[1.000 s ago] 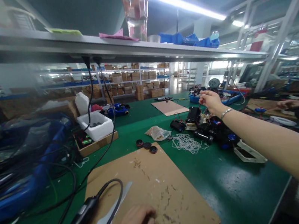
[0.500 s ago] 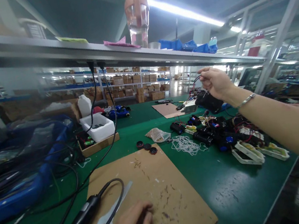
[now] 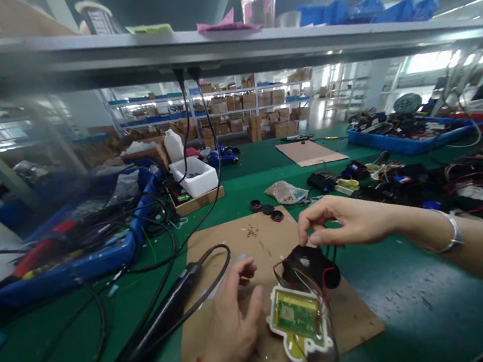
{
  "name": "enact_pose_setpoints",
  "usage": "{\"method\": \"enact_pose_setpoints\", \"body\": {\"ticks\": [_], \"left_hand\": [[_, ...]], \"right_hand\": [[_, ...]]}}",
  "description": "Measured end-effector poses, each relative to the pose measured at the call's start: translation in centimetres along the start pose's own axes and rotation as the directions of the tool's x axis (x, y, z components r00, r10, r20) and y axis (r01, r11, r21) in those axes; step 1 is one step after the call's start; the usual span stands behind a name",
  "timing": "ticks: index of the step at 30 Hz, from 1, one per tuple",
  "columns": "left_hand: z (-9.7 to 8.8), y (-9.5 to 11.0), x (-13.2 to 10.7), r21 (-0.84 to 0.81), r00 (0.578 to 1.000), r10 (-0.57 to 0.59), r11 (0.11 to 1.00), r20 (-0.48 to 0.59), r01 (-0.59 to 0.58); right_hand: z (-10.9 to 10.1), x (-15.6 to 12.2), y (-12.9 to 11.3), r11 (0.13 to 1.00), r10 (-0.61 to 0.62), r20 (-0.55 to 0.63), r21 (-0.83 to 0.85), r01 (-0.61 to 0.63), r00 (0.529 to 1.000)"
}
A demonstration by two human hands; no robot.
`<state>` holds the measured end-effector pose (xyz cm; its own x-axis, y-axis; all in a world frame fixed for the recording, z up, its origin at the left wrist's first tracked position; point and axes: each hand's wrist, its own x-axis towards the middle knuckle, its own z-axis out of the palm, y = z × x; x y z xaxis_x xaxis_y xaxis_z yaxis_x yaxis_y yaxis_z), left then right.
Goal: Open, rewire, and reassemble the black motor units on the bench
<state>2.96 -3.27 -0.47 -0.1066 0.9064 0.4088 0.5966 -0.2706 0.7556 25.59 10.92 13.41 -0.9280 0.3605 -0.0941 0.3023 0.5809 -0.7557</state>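
Note:
A black plastic housing (image 3: 310,265) with red, yellow and dark wires is over the cardboard sheet. Its wires run to a white-framed part (image 3: 298,322) holding a green circuit board. My right hand (image 3: 339,221) is closed at the top of the black housing, fingers pinched together. The exact grip point is partly hidden. My left hand (image 3: 236,319), fingers apart and slightly curled, holds nothing just left of the white-framed part. A black corded pen-shaped power tool (image 3: 156,335) lies left of that hand. Behind the fingers, a flat metal piece is mostly covered.
Small screws (image 3: 252,230) and dark round caps (image 3: 268,208) lie on the cardboard (image 3: 213,234). A bag of small parts (image 3: 287,192) sits behind. Black housings (image 3: 407,182) crowd the right; blue trays (image 3: 410,145) stand farther back. Cables hang from the shelf (image 3: 147,49).
My right hand has come down and inward from the raised position, bringing the black housing and white-framed part over the cardboard. My left hand has risen towards them. The view has shifted right.

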Motion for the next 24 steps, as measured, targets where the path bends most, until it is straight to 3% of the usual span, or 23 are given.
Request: {"method": "enact_pose_setpoints", "body": {"ticks": [2,3,7,11,13,18,21,24], "left_hand": [[-0.1,0.1,0.0,0.034,0.998,0.028,0.999,0.049,-0.029],[-0.1,0.2,0.0,0.050,0.996,0.043,0.998,0.078,-0.047],[0.2,1.0,-0.3,0.048,0.967,0.086,0.994,0.238,-0.100],[0.6,2.1,-0.5,-0.047,0.897,0.101,0.995,0.431,-0.089],[0.8,2.3,-0.4,-0.058,0.873,0.100,0.995,0.477,-0.083],[0.7,1.5,-0.1,0.081,0.928,0.002,0.996,0.372,-0.035],[-0.1,1.3,0.6,0.235,0.955,-0.053,0.972,0.290,-0.018],[-0.9,2.3,2.5,0.360,0.974,-0.027,0.931,0.225,-0.058]], "right_hand": [[0.3,0.0,0.4,0.997,0.059,0.113,-0.049,-0.054,0.992],[0.2,0.0,0.8,0.994,0.080,0.114,-0.086,-0.071,0.990],[0.1,0.3,3.1,0.965,0.062,-0.046,-0.251,-0.072,0.997],[0.9,1.0,5.6,0.967,0.135,0.168,-0.237,-0.093,0.977],[1.5,1.5,6.5,0.978,0.119,0.261,-0.196,-0.068,0.958],[2.3,2.2,8.2,0.998,0.061,0.285,-0.013,-0.060,0.957],[2.1,2.1,9.2,0.997,0.046,0.136,0.062,-0.055,0.990],[2.0,1.6,10.1,0.986,-0.061,-0.075,0.148,0.071,0.995]]}}
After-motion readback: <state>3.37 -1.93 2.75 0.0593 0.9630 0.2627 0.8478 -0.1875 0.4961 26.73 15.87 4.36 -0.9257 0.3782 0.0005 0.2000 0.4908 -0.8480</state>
